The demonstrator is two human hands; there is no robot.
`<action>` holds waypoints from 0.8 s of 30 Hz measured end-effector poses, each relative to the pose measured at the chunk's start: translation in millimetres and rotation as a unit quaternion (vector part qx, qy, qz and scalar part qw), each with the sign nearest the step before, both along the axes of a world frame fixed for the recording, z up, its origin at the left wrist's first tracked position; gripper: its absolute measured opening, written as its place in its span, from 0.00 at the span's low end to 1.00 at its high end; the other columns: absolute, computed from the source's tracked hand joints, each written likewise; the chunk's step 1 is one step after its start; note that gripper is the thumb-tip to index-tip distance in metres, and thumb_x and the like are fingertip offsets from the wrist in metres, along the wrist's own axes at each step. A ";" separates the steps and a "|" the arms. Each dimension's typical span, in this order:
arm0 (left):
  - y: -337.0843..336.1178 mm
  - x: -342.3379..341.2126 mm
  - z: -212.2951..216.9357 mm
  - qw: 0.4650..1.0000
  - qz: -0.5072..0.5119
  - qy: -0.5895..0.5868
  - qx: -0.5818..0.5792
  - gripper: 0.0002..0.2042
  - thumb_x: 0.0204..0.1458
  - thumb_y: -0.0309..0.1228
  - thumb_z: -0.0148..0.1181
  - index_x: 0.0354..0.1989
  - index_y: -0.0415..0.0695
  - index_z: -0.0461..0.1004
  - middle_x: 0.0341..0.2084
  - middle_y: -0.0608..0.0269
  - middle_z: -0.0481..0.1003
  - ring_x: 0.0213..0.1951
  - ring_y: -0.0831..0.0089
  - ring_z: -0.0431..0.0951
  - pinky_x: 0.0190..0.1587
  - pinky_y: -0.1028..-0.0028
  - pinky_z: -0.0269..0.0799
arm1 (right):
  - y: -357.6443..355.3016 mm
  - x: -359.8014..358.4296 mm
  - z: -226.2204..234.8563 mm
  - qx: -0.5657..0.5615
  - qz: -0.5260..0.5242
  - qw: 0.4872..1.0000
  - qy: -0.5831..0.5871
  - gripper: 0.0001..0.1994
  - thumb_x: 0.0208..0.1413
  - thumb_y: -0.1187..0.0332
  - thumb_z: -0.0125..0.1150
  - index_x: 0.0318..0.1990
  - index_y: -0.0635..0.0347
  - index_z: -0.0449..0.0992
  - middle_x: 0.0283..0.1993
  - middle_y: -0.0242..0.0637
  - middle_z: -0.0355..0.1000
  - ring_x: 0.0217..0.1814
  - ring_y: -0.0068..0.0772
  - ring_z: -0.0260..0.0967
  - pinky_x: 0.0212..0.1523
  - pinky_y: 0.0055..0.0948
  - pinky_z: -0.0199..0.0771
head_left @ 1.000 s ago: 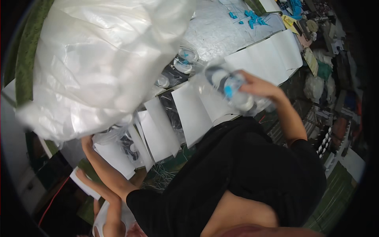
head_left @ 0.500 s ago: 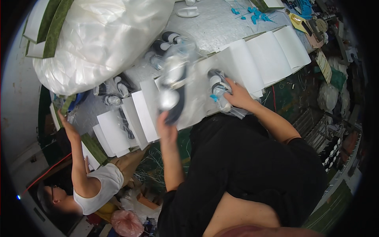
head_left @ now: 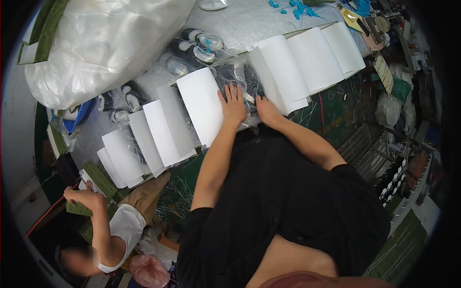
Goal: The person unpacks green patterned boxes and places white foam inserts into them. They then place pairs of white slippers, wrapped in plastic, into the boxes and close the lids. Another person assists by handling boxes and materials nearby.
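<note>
A pair of dark shoes (head_left: 250, 79) in clear plastic lies in a paper-lined box in the middle of the row. My left hand (head_left: 234, 106) rests flat on the bagged pair's left side, fingers spread, beside an upright white paper sheet (head_left: 199, 101). Touching the near end of the right-hand shoe is my right hand (head_left: 269, 111), its fingertips slightly bent and partly hidden against the plastic. It does not appear to be gripping anything. White paper flaps (head_left: 276, 67) stand up just right of it.
More paper-lined boxes (head_left: 314, 57) run along the table edge. Behind them sit loose dark-and-white shoes (head_left: 194, 48), a large plastic sack (head_left: 105, 48) and blue bits (head_left: 302, 9). A co-worker (head_left: 126, 230) at the left handles a green box (head_left: 101, 177).
The two bagged shoes, held apart in my hands earlier, now lie side by side in the box. My hands have come together over them. The co-worker's arm has drawn back toward the body.
</note>
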State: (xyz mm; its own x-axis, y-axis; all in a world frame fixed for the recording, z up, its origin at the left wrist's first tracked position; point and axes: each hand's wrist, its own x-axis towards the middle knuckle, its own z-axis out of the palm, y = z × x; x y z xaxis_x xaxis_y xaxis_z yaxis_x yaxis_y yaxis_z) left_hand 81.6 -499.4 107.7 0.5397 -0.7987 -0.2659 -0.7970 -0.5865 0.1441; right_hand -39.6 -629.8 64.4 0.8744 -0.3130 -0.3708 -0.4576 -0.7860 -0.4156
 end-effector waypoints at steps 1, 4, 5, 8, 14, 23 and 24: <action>-0.5 4.9 19.1 0.998 0.001 0.062 0.022 0.40 0.49 0.40 0.63 0.71 0.39 0.56 0.72 0.39 0.51 0.72 0.42 0.50 0.71 0.37 0.33 | 5.6 -1.8 -1.0 0.028 -0.023 0.999 -0.008 0.22 0.49 0.73 0.62 0.49 0.70 0.62 0.52 0.69 0.63 0.44 0.68 0.73 0.43 0.52 0.78; 7.1 39.2 26.2 0.970 0.042 0.191 -0.146 0.39 0.48 0.36 0.62 0.70 0.38 0.56 0.71 0.36 0.51 0.72 0.39 0.48 0.72 0.43 0.39 | 27.4 -6.0 51.1 0.111 -0.050 0.991 -0.059 0.32 0.49 0.70 0.66 0.57 0.76 0.56 0.56 0.75 0.56 0.53 0.78 0.66 0.55 0.54 0.73; 1.2 45.7 24.3 0.951 0.063 0.204 -0.224 0.39 0.48 0.35 0.62 0.70 0.38 0.56 0.71 0.36 0.50 0.72 0.39 0.48 0.72 0.45 0.40 | 35.7 -14.3 64.0 0.121 -0.043 0.990 -0.055 0.34 0.50 0.68 0.67 0.58 0.76 0.55 0.58 0.74 0.55 0.56 0.78 0.63 0.57 0.54 0.71; -35.2 60.1 -9.5 0.984 0.026 0.071 -0.161 0.37 0.47 0.34 0.61 0.70 0.41 0.59 0.72 0.43 0.49 0.74 0.46 0.47 0.73 0.47 0.41 | 44.4 -20.8 61.1 0.138 0.028 0.990 -0.001 0.42 0.53 0.57 0.69 0.62 0.81 0.53 0.64 0.77 0.50 0.66 0.79 0.57 0.65 0.52 0.66; -61.5 50.7 -36.0 0.994 0.066 0.039 -0.079 0.32 0.45 0.31 0.59 0.65 0.42 0.67 0.72 0.47 0.53 0.73 0.50 0.49 0.73 0.50 0.41 | -8.7 -5.7 133.2 0.179 0.236 0.955 0.013 0.27 0.56 0.53 0.62 0.54 0.69 0.72 0.61 0.68 0.63 0.50 0.68 0.73 0.55 0.48 0.75; -88.0 -79.0 88.7 0.921 -0.043 0.250 -0.297 0.15 0.45 0.22 0.60 0.45 0.39 0.75 0.46 0.47 0.75 0.51 0.50 0.74 0.57 0.55 0.68 | -174.8 52.0 84.7 -0.129 0.581 0.791 -0.143 0.29 0.40 0.49 0.74 0.47 0.58 0.79 0.60 0.39 0.66 0.72 0.44 0.54 0.74 0.63 0.40; -97.5 -96.5 87.7 0.965 0.021 0.159 -0.208 0.17 0.46 0.24 0.62 0.47 0.39 0.75 0.47 0.47 0.75 0.53 0.49 0.73 0.58 0.54 0.67 | -173.7 62.8 79.7 -0.142 0.638 0.746 -0.124 0.33 0.36 0.47 0.76 0.49 0.57 0.79 0.61 0.38 0.65 0.73 0.43 0.52 0.75 0.64 0.36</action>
